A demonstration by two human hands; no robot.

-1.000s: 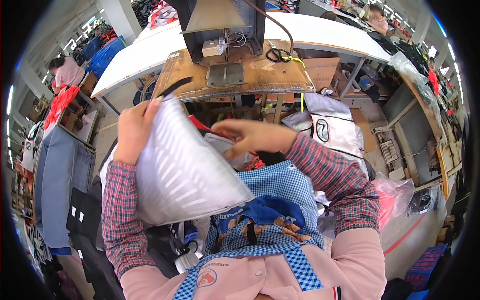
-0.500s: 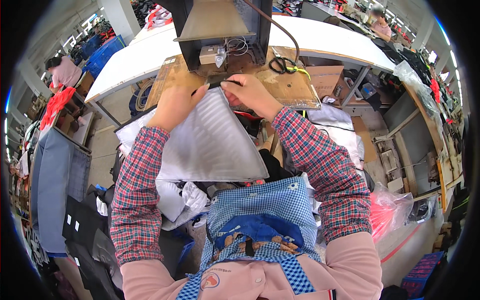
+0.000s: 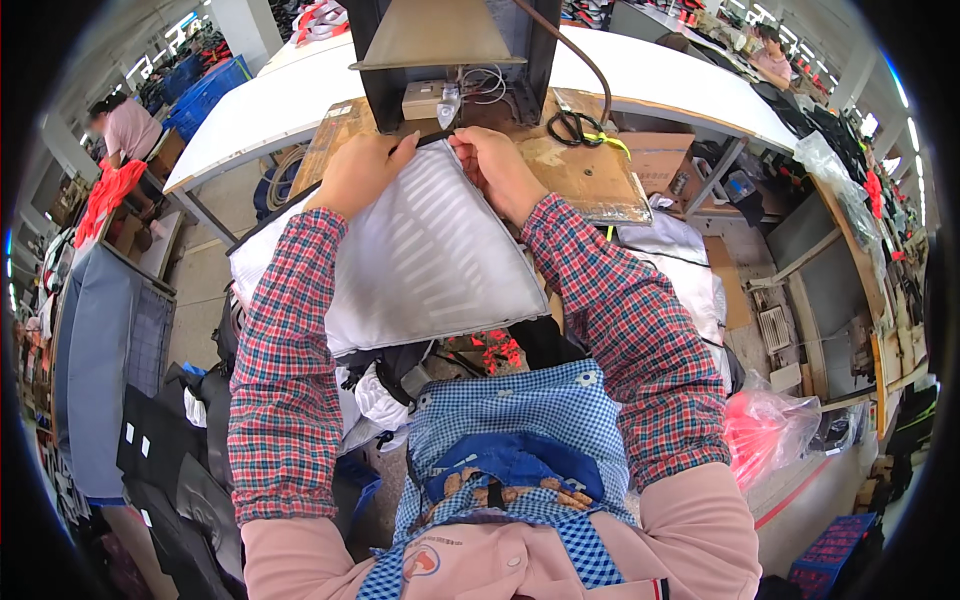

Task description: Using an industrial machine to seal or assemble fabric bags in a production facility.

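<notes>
You have a white, silvery-sheened sheet of fabric [image 3: 430, 260] stretched out in front of you, its far corner over the near side of the brown wooden counter [image 3: 590, 188] and its broad lower part hanging toward your lap, above the blue-and-white checked apron [image 3: 510, 400]. Whether that corner touches the wood cannot be told. The sheet is smooth, with bands of paler and greyer tone fanning across its right half; a thin dark line edges its right side and bottom, and a black strip [image 3: 434, 138] runs along the top. Part of it spreads left, behind your red-and-blue plaid sleeve [image 3: 285, 370].

Your left grip [image 3: 356, 175] is closed on the top edge, thumb pointing in toward the corner. Your right grip [image 3: 497, 172] pinches the fabric just beside that corner — thumb and fingers drawn together, the two grips near each other but apart.

As for markings, your pink shirt [image 3: 500, 565] bears a round red-and-blue emblem [image 3: 421, 560] with a small line of print [image 3: 442, 544] above it, too fine to make out. Pale lettering, partly lost in folds, crosses the blue cloth panel [image 3: 515, 455] on your apron. To your left, black sheets of material [image 3: 160, 480] carry small white rectangular labels [image 3: 146, 446] — unreadable from here.
</notes>
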